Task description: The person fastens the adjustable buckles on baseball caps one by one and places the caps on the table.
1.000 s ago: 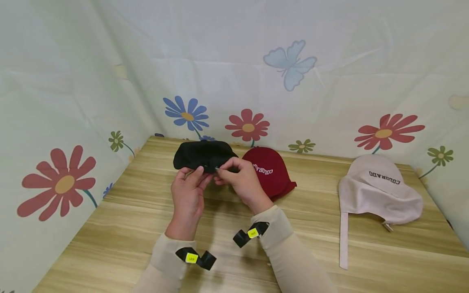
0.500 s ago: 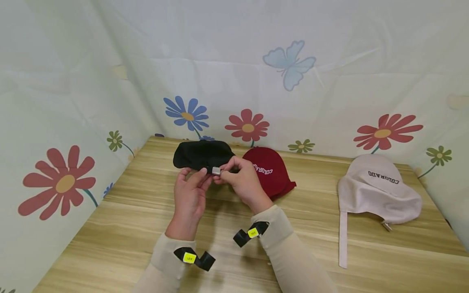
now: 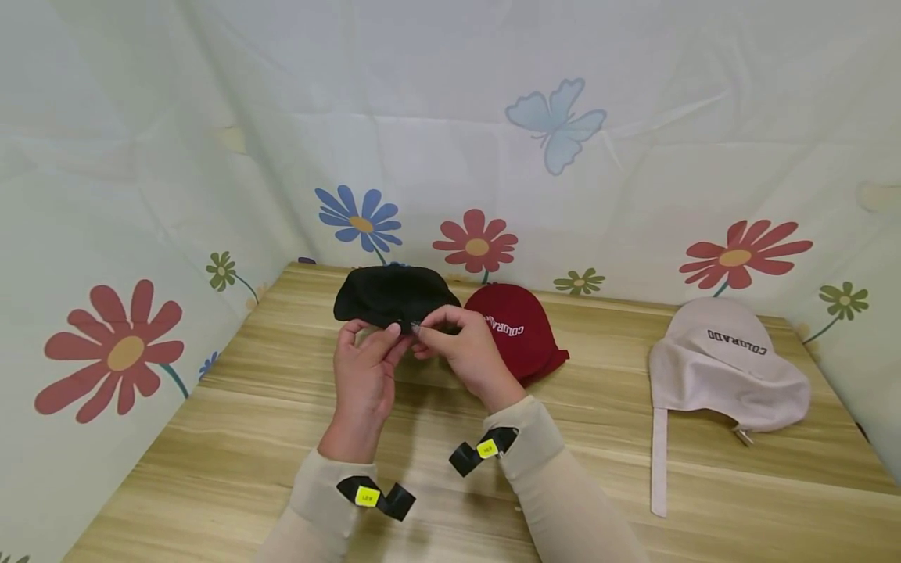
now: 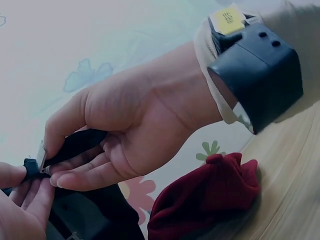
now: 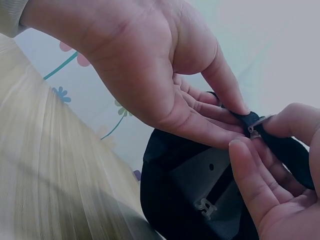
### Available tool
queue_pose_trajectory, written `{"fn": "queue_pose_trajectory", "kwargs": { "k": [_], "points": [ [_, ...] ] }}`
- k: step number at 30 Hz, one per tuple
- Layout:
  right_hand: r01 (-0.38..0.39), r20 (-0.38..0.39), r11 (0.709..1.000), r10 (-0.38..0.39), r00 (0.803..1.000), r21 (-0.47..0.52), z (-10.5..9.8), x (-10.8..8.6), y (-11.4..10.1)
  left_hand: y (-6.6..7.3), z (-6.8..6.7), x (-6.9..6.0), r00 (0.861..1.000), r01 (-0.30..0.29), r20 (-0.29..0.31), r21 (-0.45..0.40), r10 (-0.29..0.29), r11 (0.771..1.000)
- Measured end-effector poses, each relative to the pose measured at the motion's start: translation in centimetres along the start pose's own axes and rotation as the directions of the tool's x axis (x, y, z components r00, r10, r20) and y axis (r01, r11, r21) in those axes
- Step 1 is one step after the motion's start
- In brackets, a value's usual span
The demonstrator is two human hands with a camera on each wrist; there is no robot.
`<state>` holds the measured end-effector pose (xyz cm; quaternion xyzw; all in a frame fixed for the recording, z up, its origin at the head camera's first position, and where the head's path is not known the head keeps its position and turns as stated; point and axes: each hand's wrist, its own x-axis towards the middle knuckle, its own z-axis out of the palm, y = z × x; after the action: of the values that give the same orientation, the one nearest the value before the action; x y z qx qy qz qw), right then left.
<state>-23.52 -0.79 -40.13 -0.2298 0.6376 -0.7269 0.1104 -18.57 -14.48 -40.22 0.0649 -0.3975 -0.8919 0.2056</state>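
Note:
A black cap (image 3: 396,293) is held up near the back of the table, its strap towards me. My left hand (image 3: 362,375) grips the strap (image 5: 290,155), its thumb against a small metal buckle (image 5: 257,125). The buckle's flap stands tilted up in both wrist views. Close beside it, my right hand (image 3: 468,348) pinches the strap between thumb and fingers. Both hands' fingertips nearly meet at the buckle. In the right wrist view, white lettering (image 5: 205,206) shows on the cap. The fingers hide part of the strap.
Just right of my right hand lies a dark red cap (image 3: 517,328) with white lettering. Farther right, a pale cap (image 3: 728,367) rests with its strap (image 3: 660,461) hanging towards the front. A flower-printed curtain (image 3: 556,180) stands behind the wooden table (image 3: 584,469).
The buckle's silver flap showed broad half a second ago and now shows only as a thin edge. The black cap has shifted slightly. Both hands stay nearly in place.

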Motion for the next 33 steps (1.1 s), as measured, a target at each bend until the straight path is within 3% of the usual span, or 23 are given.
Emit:
{"fn": "queue_pose_trajectory", "kwargs": {
  "k": [6, 13, 25, 33],
  "points": [
    [-0.008, -0.014, 0.999, 0.007, 1.0, -0.034, 0.05, 0.01, -0.04, 0.0, -0.33, 0.3, 0.998, 0.064, 0.005, -0.039, -0.064, 0.997],
    [-0.014, -0.02, 1.0, 0.013, 1.0, -0.02, 0.31, -0.14, -0.51, 0.35, -0.59, 0.31, 0.994, 0.113, -0.01, -0.016, -0.113, 0.993],
    [0.016, -0.014, 0.999, -0.015, 1.0, 0.039, 0.14, 0.16, 0.09, 0.05, -0.55, 0.27, 0.997, 0.071, -0.031, -0.022, -0.072, 0.997],
    [0.009, 0.008, 1.0, -0.009, 1.0, -0.008, -0.01, 0.15, -0.09, 0.16, -0.3, 0.14, 0.999, 0.044, -0.004, -0.034, -0.044, 0.998]
  ]
}}
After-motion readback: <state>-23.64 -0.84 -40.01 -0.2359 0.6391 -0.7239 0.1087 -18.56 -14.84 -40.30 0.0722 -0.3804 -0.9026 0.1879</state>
